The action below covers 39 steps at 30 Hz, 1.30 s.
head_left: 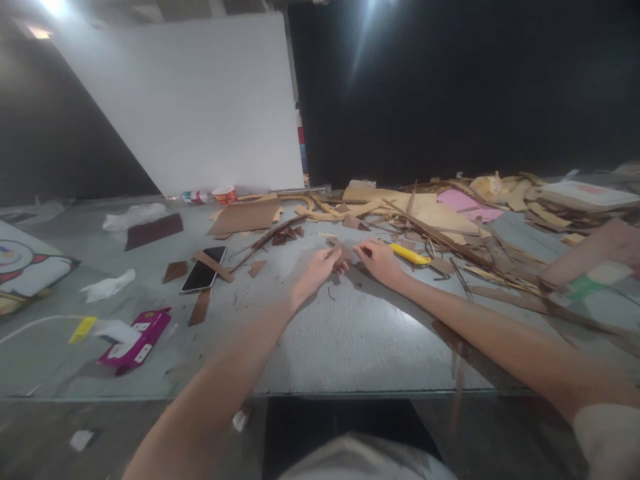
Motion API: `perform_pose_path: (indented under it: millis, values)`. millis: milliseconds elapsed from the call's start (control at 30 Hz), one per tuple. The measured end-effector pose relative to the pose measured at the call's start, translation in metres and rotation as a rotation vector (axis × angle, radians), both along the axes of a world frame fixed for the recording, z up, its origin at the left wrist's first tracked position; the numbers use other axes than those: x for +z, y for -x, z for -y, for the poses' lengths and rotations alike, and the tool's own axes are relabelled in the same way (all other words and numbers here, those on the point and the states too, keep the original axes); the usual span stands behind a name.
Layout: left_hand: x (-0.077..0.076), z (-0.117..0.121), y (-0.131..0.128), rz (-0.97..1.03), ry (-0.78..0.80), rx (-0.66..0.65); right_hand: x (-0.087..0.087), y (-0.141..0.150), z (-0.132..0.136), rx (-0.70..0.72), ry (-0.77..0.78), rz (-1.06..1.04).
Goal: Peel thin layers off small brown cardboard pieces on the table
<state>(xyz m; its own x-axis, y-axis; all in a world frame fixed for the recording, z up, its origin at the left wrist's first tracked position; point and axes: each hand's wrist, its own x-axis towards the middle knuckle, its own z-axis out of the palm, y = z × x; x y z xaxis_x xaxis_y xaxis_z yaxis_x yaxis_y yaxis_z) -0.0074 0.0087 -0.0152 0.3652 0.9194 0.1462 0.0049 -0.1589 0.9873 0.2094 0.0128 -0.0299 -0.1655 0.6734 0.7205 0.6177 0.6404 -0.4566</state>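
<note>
My left hand (320, 272) is over the middle of the table, fingers pinched on a small brown scrap (342, 252). Whether the scrap is leather, paper or veneer I cannot tell. Just to its right, my right hand (381, 261) has its fingers curled together near the scrap. Anything within those fingertips is too small or blurred to make out. A yellow utility knife (411, 255) lies right beside the right hand. Behind the hands is a pile of small dark brown scraps (286, 236).
Brown strips (435, 230) and tan sheets (425, 210) cover the back right. On the left lie a phone (204, 270) with a strip across it, a purple power strip (136, 341) with a white plug and cable, and crumpled tissue (109, 285). A red paper cup (225, 195) stands behind.
</note>
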Motion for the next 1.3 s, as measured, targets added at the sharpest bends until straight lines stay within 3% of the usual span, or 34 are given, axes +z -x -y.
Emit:
perform_pose_path:
  millis: [100,200,367,500,600,700,900,1300]
  values:
    - [-0.001,-0.005,0.0,0.047,0.06,0.049,0.003,-0.002,0.004,0.023,0.095,0.045]
    - [-0.002,-0.009,0.0,0.089,0.096,0.113,0.009,-0.001,0.009,0.183,0.257,0.139]
    - [-0.001,-0.01,0.002,0.127,-0.015,0.147,0.016,0.005,0.007,0.42,0.108,0.281]
    - [-0.001,-0.009,0.006,0.012,-0.102,0.135,0.011,0.004,0.005,0.357,0.094,0.202]
    - [-0.001,-0.008,0.008,-0.063,-0.088,0.052,0.008,0.001,0.006,0.291,0.108,0.076]
    - [-0.002,-0.009,0.009,-0.115,-0.05,-0.034,0.008,0.001,0.009,0.318,0.14,0.02]
    - [-0.002,-0.009,0.007,-0.13,0.024,-0.073,0.015,0.003,0.014,0.416,0.139,0.007]
    - [0.017,0.011,0.003,-0.374,-0.161,-0.188,0.015,0.003,0.011,0.373,0.368,-0.152]
